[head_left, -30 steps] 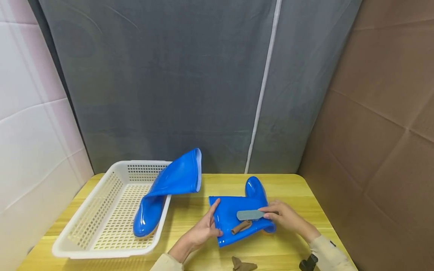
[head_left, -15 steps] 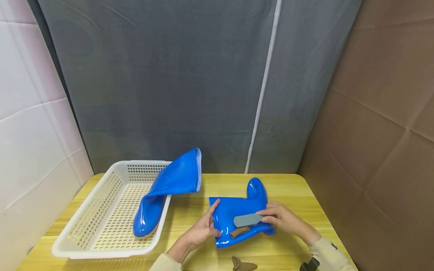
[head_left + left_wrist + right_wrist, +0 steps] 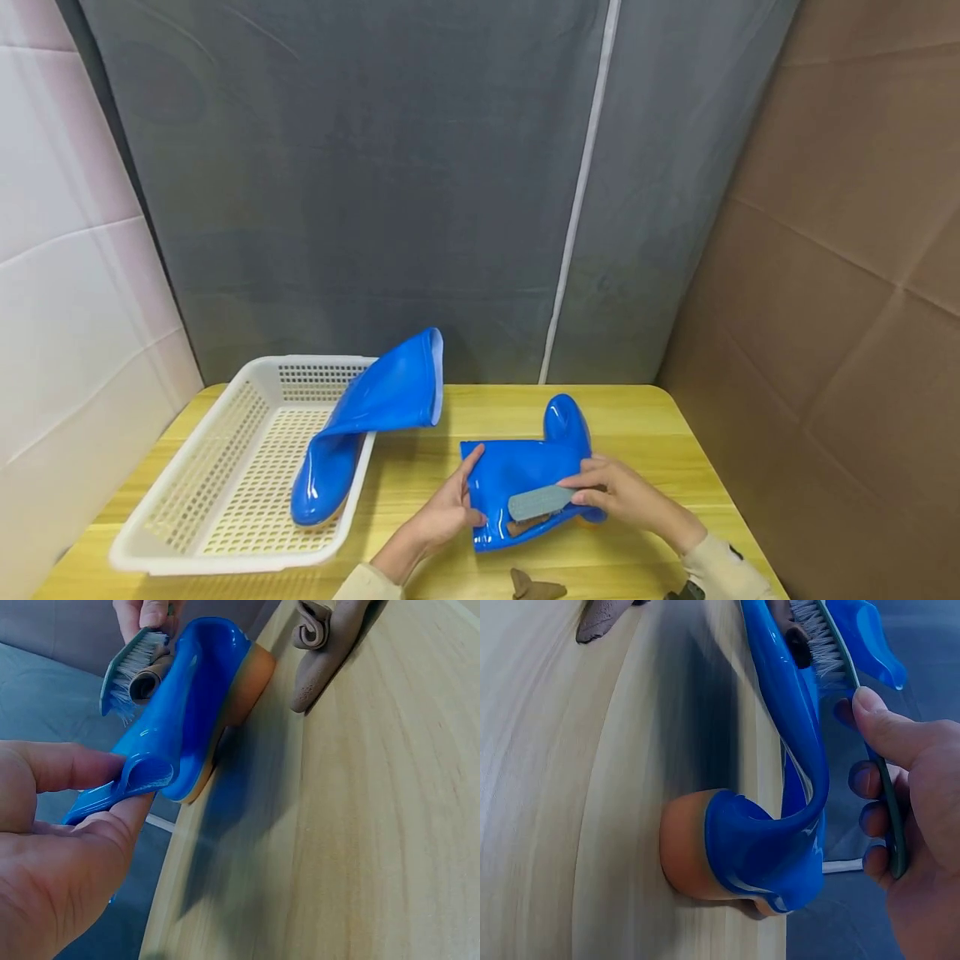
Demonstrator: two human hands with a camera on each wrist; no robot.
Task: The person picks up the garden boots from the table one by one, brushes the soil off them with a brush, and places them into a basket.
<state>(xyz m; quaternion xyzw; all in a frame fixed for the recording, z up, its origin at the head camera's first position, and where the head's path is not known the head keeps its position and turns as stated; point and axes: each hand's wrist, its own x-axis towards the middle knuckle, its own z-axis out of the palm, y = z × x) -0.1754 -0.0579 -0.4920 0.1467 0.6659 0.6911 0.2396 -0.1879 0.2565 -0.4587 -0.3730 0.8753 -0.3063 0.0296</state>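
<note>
A glossy blue rain boot (image 3: 517, 465) lies on its side, toe pointing away, its orange sole visible in the wrist views. My left hand (image 3: 447, 507) pinches the rim of its shaft between thumb and fingers (image 3: 71, 765). In my right hand (image 3: 630, 493) is a scrubbing brush (image 3: 538, 502), fingers wrapped round its dark green handle (image 3: 889, 799). White bristles (image 3: 821, 645) face the shaft and meet a brown, rolled-up piece (image 3: 525, 526) on it, partly hidden under the brush in the head view. Its material is unclear.
At left stands a white perforated basket (image 3: 142, 517), a second blue boot (image 3: 393, 387) leaning over its right rim. A brown crumpled piece (image 3: 536, 587) lies on the wooden table (image 3: 637, 558) near the front edge. A grey curtain hangs behind, a brown one at right.
The brush in my right hand has moved left and toward me along the shaft. The brown roll has shifted toward me, and more of it is covered. My left hand stays on the rim.
</note>
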